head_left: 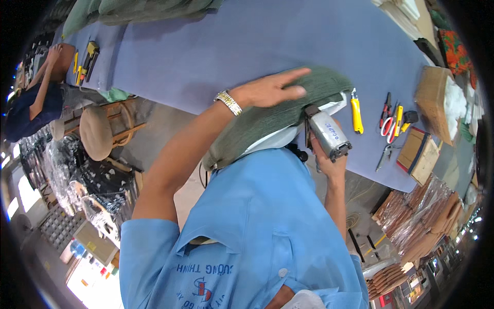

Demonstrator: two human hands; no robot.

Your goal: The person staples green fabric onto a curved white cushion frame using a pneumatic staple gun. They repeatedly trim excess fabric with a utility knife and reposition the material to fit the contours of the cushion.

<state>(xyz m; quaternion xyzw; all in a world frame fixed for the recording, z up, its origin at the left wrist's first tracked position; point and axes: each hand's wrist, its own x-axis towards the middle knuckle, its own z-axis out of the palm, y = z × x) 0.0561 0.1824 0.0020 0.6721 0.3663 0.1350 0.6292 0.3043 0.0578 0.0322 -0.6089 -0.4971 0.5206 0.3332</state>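
A dark green upholstered cushion (252, 126) with a white underside leans against my body at the table's near edge. My left hand (275, 90), a metal-banded watch (228, 103) on its wrist, lies over the cushion's upper side. Its thumb and fingers are stretched out and it grips nothing. My right hand (324, 154) is wrapped round the handle of a silver and black staple gun (328, 133). The gun's nose is by the white edge of the cushion; whether it touches cannot be made out.
On the blue-grey table (206, 56), a yellow utility knife (356, 113), scissors (389, 123), pliers (384, 156) and a small wooden box (418, 154) lie at the right. A cardboard box (435, 100) stands beyond. Green cushions (149, 10) are at the far left, near another person (36, 110).
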